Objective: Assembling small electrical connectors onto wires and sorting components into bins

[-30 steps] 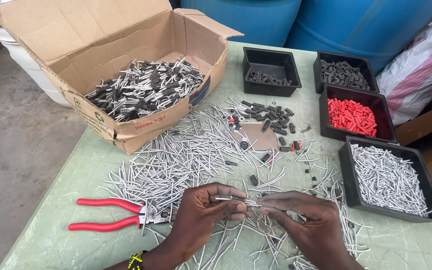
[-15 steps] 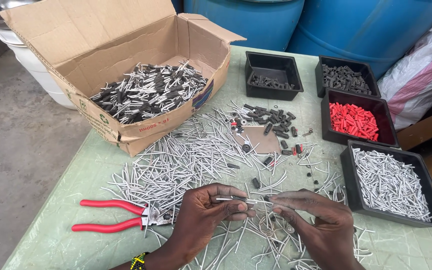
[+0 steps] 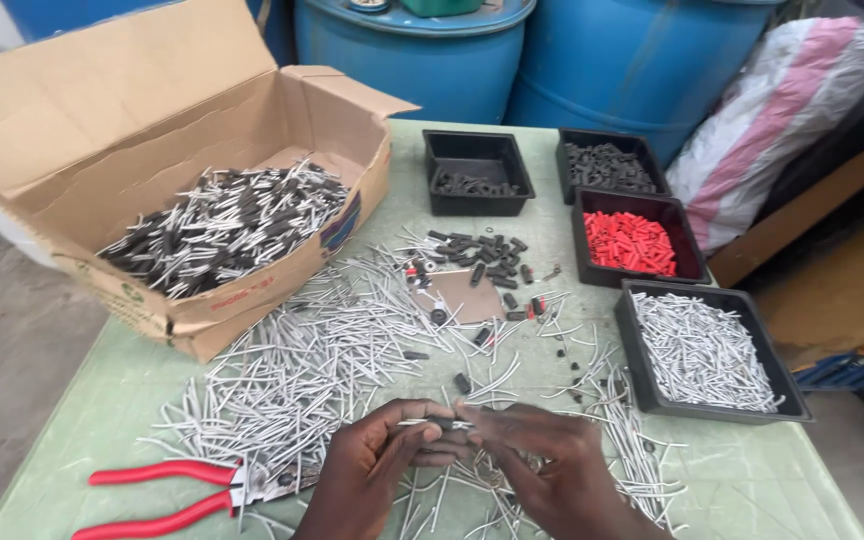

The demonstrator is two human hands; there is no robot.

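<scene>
Both hands' fingers have drawn together, now pinching one grey wire piece (image 3: 449, 423).

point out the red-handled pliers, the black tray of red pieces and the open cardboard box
red-handled pliers (image 3: 167, 495), head view, on the handles
black tray of red pieces (image 3: 694, 275), head view, on its rim
open cardboard box (image 3: 242, 300), head view, on its front wall
</scene>
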